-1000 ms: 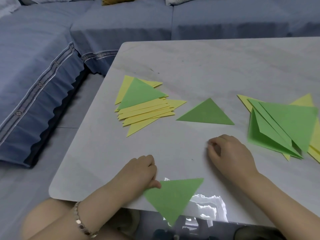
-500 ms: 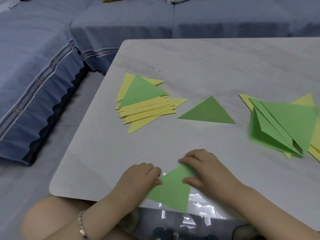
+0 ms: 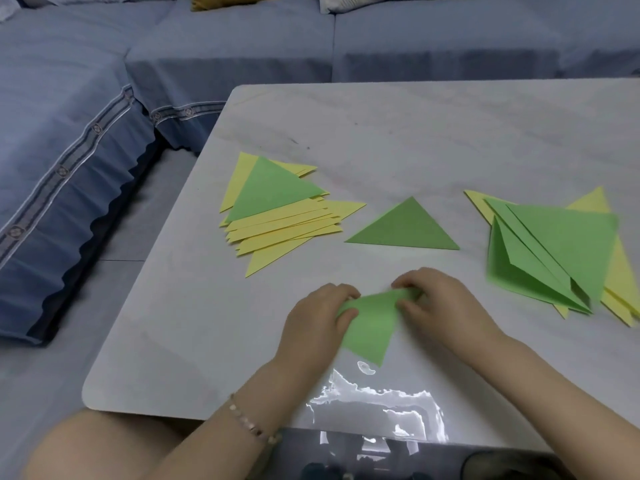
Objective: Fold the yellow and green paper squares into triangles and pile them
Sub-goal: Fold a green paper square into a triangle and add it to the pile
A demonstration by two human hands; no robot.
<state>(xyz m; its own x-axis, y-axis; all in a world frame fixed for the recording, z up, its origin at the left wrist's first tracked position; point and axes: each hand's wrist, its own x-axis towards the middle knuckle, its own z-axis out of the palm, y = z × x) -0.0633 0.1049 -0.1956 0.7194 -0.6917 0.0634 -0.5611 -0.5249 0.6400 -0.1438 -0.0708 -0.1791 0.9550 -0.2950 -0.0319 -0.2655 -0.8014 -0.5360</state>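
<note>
A light green folded triangle (image 3: 372, 329) lies near the table's front edge, its point toward me. My left hand (image 3: 313, 320) pinches its left corner and my right hand (image 3: 440, 306) pinches its upper right corner. A pile of yellow triangles (image 3: 287, 225) topped by a green triangle (image 3: 272, 192) sits at the left. A darker green triangle (image 3: 403, 226) lies alone in the middle. At the right is a loose heap of green paper (image 3: 557, 251) over yellow sheets (image 3: 620, 282).
The pale grey table (image 3: 398, 133) has a rounded front-left corner and a glossy reflection at its front edge. A blue sofa (image 3: 86, 133) wraps round the left and far sides, close to the table. My knee shows below the table edge.
The green triangle has slid from overhanging the front edge up onto the table. My right hand came across from the right and took its upper corner; my left hand kept its hold.
</note>
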